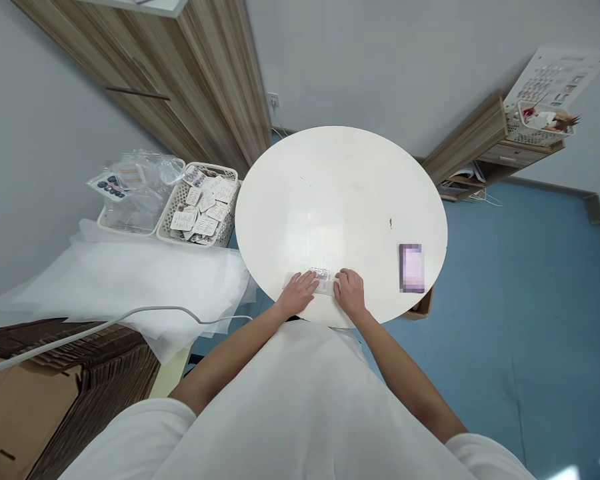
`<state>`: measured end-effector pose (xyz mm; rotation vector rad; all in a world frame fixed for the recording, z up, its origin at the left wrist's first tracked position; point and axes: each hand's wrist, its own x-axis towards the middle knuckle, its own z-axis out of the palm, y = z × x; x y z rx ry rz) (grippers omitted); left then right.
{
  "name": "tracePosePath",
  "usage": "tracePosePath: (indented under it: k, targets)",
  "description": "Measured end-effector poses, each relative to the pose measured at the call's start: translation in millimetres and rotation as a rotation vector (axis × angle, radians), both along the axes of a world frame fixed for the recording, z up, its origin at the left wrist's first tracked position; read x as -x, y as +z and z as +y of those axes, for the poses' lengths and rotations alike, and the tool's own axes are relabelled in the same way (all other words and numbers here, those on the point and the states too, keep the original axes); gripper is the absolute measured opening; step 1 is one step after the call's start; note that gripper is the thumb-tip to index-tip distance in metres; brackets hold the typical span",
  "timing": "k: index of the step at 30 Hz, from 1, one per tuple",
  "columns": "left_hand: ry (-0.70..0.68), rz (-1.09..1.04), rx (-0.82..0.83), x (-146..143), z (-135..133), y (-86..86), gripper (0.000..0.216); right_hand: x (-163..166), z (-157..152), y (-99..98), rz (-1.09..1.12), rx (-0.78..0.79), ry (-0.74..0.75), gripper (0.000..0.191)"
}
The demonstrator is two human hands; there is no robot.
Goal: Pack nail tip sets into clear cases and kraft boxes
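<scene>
A loose, plain white fabric top [315, 407] is filling the lower middle of the view, its broad front creasing in soft, shallow folds. A short white left sleeve [137, 433] and a matching white right sleeve [485, 457] are leaving both forearms [230, 352] bare; the left hand [299, 293] and right hand [350, 292] are also showing uncovered.

Pale grey walls [380, 60] bordered a blue floor [555, 300]. A wood-grain cabinet [200, 80] stood left of the white worktop [330, 173]; a wooden shelf unit [473, 143] stood right.
</scene>
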<state>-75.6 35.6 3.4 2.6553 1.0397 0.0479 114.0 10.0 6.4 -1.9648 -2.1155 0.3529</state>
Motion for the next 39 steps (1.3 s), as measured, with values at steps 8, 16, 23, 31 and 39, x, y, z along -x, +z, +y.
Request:
tracePosePath:
  k: [8,16,23,31,39]
  targets:
    - [0.039,-0.103,0.074,3.2,10.1,-5.4,0.033,2.3,7.4,-7.5,0.040,0.079,0.385,0.033]
    - [-0.124,-0.178,0.176,4.6,7.9,8.5,0.033,-6.7,-7.3,-2.4,0.132,0.169,0.409,0.029]
    - [-0.115,-0.159,0.291,1.2,5.1,24.5,0.031,-14.2,-8.9,24.6,0.198,0.259,0.442,0.022]
    - [0.025,-0.114,0.353,-6.1,39.7,34.0,0.033,-26.6,29.6,31.6,0.356,0.340,0.319,0.026]
    - [0.252,-0.024,0.626,-3.1,76.1,15.3,0.029,-14.4,61.7,8.4,0.445,0.466,0.014,0.027]
